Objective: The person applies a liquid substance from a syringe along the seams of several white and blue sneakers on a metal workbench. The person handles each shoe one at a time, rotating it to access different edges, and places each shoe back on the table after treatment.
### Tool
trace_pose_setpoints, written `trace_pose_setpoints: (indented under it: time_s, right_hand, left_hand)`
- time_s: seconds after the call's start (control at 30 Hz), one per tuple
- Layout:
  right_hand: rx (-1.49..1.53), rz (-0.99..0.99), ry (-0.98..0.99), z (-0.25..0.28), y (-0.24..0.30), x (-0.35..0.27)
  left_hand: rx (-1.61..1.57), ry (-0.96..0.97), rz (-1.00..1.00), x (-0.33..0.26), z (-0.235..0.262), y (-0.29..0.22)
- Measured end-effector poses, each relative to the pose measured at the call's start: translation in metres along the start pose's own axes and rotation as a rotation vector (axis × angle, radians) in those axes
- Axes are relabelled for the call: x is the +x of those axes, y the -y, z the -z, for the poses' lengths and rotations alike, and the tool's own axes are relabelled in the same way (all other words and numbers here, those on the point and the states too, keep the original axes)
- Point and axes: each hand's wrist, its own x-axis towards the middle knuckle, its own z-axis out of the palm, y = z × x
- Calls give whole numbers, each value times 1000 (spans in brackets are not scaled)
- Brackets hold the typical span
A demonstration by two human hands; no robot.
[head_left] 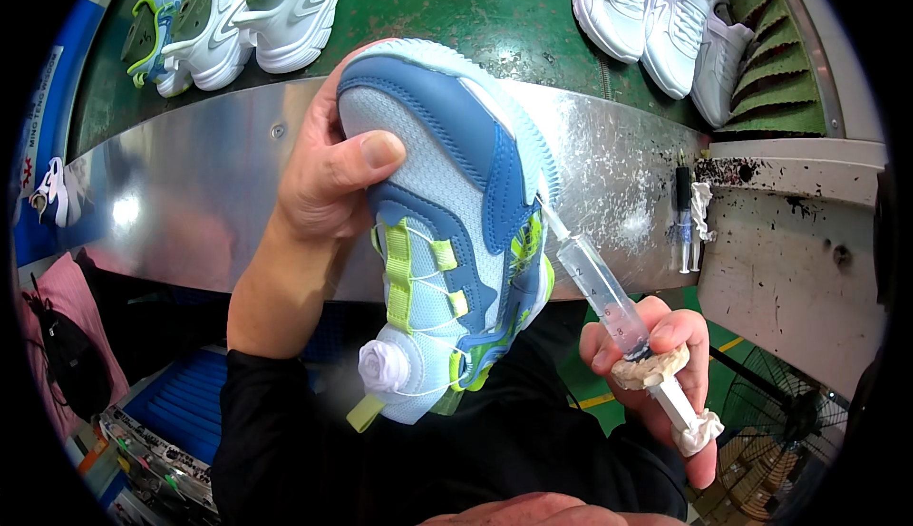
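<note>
My left hand point(333, 165) is closed round the toe end of a blue sneaker point(447, 193), its thumb pressed on the mesh upper. The sneaker has green lace loops and a white dial point(383, 365) near its collar, and its heel end points toward me. In my right hand point(666, 355) is a clear plastic syringe point(601, 293), its flange and plunger end wrapped in whitish material. The syringe's thin tip meets the sneaker's right side, by the edge where upper and sole join. Exactly what the tip touches is too small to tell.
White sneakers stand on the green belt point(456, 12) at far left point(295, 12) and far right point(680, 27). A metal ledge point(209, 184) runs in front of it. More syringes point(684, 222) lie at the ledge's right end. A fan point(785, 421) stands lower right.
</note>
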Motion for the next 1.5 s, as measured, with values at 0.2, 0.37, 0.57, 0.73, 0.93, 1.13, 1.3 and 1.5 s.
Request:
trace_pose_setpoints:
  time_s: [0.2, 0.37, 0.57, 0.73, 0.93, 1.13, 1.3, 1.5]
  right_hand:
    - [10, -25, 64, 5, 2, 0]
    - [3, 44, 8, 1, -2, -1]
    - [12, 61, -7, 1, -4, 0]
    - [37, 23, 14, 5, -5, 1]
    - [37, 45, 10, 7, -9, 0]
    - [-30, 79, 21, 11, -15, 2]
    - [-63, 105, 53, 15, -16, 2]
    - [-43, 113, 33, 14, -18, 0]
  left_hand:
    - [2, -19, 1, -1, -2, 0]
    - [-4, -23, 4, -1, -2, 0]
    - [-4, -18, 3, -1, -2, -1]
    - [7, -28, 0, -1, -3, 0]
    - [2, -29, 13, -1, -4, 0]
    - [-14, -21, 27, 0, -1, 0]
    - [-13, -29, 27, 1, 0, 2]
    - [-5, -38, 24, 1, 0, 2]
